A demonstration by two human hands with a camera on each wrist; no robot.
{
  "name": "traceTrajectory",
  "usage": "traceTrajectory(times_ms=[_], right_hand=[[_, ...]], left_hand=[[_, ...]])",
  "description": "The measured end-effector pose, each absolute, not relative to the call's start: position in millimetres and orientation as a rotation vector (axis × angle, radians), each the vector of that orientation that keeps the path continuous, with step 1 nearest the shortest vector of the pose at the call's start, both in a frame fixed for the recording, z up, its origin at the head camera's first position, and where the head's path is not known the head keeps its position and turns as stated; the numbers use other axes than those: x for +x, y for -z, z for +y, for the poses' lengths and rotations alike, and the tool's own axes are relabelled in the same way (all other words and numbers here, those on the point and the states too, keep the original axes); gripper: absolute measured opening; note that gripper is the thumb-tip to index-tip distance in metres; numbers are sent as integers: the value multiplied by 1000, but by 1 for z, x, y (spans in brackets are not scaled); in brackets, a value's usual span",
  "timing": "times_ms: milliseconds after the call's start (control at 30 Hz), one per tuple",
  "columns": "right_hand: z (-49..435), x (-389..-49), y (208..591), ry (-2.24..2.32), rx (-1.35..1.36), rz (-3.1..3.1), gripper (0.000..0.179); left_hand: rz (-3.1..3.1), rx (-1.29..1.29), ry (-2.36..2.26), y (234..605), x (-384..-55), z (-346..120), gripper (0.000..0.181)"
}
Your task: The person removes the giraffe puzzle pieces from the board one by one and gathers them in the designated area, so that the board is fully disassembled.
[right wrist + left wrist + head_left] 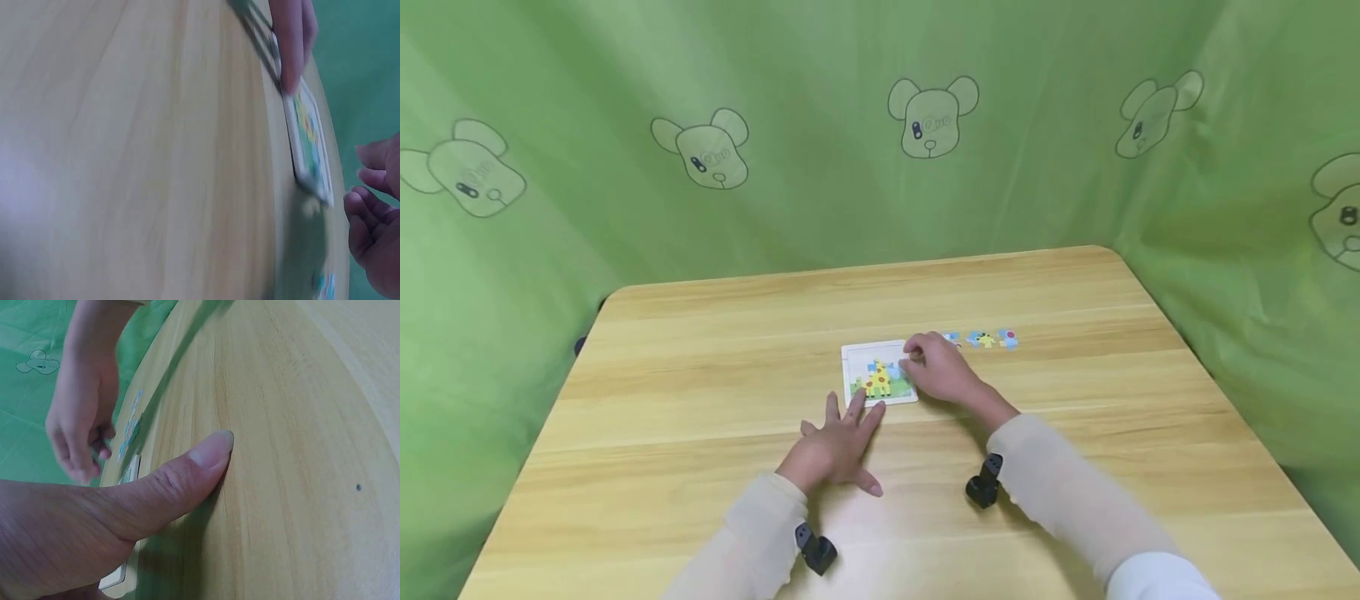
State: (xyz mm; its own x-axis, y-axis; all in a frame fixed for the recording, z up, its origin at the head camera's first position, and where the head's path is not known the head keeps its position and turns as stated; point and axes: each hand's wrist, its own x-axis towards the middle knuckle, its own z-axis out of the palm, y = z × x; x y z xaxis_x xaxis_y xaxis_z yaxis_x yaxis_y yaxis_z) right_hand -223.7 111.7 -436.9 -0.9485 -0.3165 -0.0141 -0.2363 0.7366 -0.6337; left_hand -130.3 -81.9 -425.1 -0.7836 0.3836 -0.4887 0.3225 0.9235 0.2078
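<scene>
A white-framed jigsaw board (859,350) lies on the table, its giraffe picture (880,382) partly filled in, with pale bare tray in the upper part. My left hand (837,450) rests at the board's near edge, fingers spread and fingertips on the frame. In the left wrist view its thumb (181,478) stretches out over the wood. My right hand (942,367) hovers at the board's right edge. Its thumb and fingers (375,165) are loosely bent, a gap between them and no piece showing there.
Loose puzzle pieces (983,339) lie in a row to the right of the board, the nearest partly behind the right hand. The wooden table (715,375) is bounded at the back and sides by a green curtain (820,208).
</scene>
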Motion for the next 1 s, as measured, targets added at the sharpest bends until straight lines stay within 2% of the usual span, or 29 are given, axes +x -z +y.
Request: traceTrajectory(times_ms=[200,633,1000], right_hand=[[89,-223,438,930,-560,2744,32],[80,-222,448,750,-560,2672,59],[76,-224,446,758,-529,2657,54]], left_hand=[[2541,508,-142,426,-130,-82,119],[2538,511,-144,423,-128,-81,118],[2540,516,-122,420,-128,-81,118]])
